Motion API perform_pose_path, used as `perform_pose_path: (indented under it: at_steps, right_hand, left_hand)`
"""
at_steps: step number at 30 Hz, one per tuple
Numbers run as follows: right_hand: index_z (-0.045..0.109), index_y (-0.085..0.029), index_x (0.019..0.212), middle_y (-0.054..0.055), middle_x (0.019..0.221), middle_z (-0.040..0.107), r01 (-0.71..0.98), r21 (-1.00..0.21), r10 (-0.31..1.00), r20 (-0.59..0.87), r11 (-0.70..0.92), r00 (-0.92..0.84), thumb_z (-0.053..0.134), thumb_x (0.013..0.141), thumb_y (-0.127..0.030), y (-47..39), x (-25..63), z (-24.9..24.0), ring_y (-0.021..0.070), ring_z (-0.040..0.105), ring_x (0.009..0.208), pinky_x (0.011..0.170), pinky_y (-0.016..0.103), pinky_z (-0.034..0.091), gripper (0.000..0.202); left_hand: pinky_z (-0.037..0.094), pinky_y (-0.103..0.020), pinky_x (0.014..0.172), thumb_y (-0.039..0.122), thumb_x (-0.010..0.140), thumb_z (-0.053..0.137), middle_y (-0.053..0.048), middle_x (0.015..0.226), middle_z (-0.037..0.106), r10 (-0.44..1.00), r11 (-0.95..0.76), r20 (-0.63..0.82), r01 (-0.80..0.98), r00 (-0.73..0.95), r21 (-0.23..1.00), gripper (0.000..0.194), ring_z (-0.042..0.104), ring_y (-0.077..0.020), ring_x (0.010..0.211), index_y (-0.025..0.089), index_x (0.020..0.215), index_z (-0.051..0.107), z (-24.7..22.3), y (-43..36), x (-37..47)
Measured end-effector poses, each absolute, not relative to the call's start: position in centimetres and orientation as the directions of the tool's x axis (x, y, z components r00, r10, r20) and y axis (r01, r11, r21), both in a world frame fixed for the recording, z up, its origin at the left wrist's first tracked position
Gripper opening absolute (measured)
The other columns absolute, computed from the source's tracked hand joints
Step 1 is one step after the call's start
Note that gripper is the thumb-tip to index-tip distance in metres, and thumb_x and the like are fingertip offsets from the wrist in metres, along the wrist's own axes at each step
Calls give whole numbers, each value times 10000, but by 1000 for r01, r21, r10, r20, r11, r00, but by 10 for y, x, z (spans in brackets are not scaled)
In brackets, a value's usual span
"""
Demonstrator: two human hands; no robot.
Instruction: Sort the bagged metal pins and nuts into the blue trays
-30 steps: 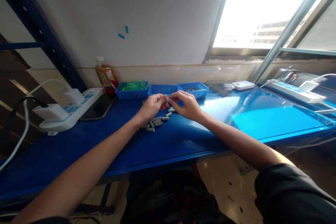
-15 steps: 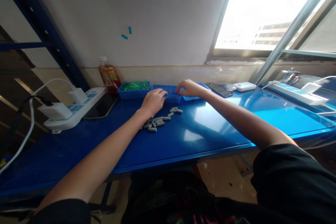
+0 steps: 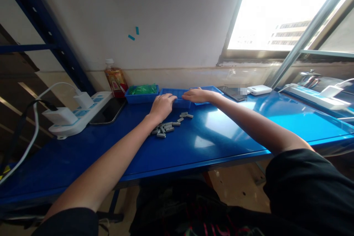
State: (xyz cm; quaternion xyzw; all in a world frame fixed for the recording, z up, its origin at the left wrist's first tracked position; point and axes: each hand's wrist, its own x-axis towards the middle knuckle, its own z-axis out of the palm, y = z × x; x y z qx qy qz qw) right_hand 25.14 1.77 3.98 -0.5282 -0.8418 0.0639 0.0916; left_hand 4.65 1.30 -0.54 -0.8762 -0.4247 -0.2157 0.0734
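Note:
My left hand (image 3: 162,106) lies at the left front of the middle blue tray (image 3: 182,104), its bent fingers closed over the rim; the thumb is hidden. Stretched out flat above the right part of the same tray is my right hand (image 3: 197,96), with no object visible in its fingers. Just below my left hand, several small grey metal pieces (image 3: 169,129) lie in a loose pile on the blue table. A second blue tray (image 3: 218,90) sits partly behind my right wrist.
To the left stands a blue tray (image 3: 141,98) of green pieces (image 3: 143,89), beside a bottle (image 3: 115,79). A dark phone (image 3: 107,112) and a power strip (image 3: 79,118) lie further left. Another phone (image 3: 233,93), a white device (image 3: 259,89) and a power strip (image 3: 312,96) are at the right.
My right hand has lowered slightly, and its fingers have gone from bent to stretched out. My left hand and the metal pieces have stayed in place.

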Motion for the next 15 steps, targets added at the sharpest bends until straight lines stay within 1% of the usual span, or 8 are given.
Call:
perform_pose_path:
  at_steps: [2, 6, 8, 11, 13, 15]
  right_hand:
    - [708, -262, 898, 80, 1073, 709, 887, -222, 914, 66, 405, -401, 470, 901, -515, 16, 248, 39, 333, 615, 1074, 995, 539, 369, 347]
    - [713, -226, 831, 121, 1033, 715, 901, -220, 926, 33, 373, -375, 450, 873, -630, 12, 244, 38, 359, 626, 1038, 999, 566, 355, 484]
    - [715, -229, 869, 120, 1071, 706, 909, -201, 929, 33, 366, -367, 419, 881, -644, 12, 243, 38, 362, 612, 1068, 1000, 562, 351, 510]
    - [709, -249, 949, 101, 1127, 693, 909, -175, 926, 55, 377, -374, 397, 891, -644, 13, 240, 38, 349, 593, 1112, 989, 520, 370, 507]
    - [709, -250, 937, 91, 1111, 701, 906, -163, 921, 49, 390, -387, 380, 898, -642, 14, 237, 39, 340, 598, 1103, 973, 494, 383, 513]
    - [713, -232, 881, 97, 1058, 716, 909, -146, 921, 24, 389, -390, 361, 907, -637, 16, 235, 39, 333, 620, 1055, 954, 476, 393, 537]
  left_hand:
    - [384, -369, 972, 211, 959, 339, -81, 1291, 610, 712, -630, 434, 775, 552, 48, 368, 540, -239, 1187, 224, 1212, 607, -6, 11, 47]
    - [372, -391, 963, 266, 942, 388, -90, 1164, 669, 729, -616, 399, 787, 556, 30, 328, 567, -259, 1120, 224, 1203, 582, -5, 9, 46]
    - [368, -404, 965, 292, 922, 425, -91, 1138, 677, 741, -611, 365, 791, 564, 18, 324, 577, -269, 1096, 230, 1203, 574, -1, 11, 46]
    - [394, -389, 945, 350, 874, 493, -83, 1147, 675, 747, -629, 280, 778, 603, 3, 335, 588, -278, 1089, 235, 1169, 598, 9, 20, 49]
    - [435, -347, 895, 386, 837, 529, -88, 1167, 669, 745, -649, 210, 761, 633, 4, 355, 601, -281, 1080, 227, 1139, 627, 16, 28, 54]
    - [471, -309, 823, 408, 806, 554, -96, 1154, 679, 742, -664, 136, 748, 656, 16, 383, 629, -281, 1037, 224, 1129, 646, 22, 36, 60]
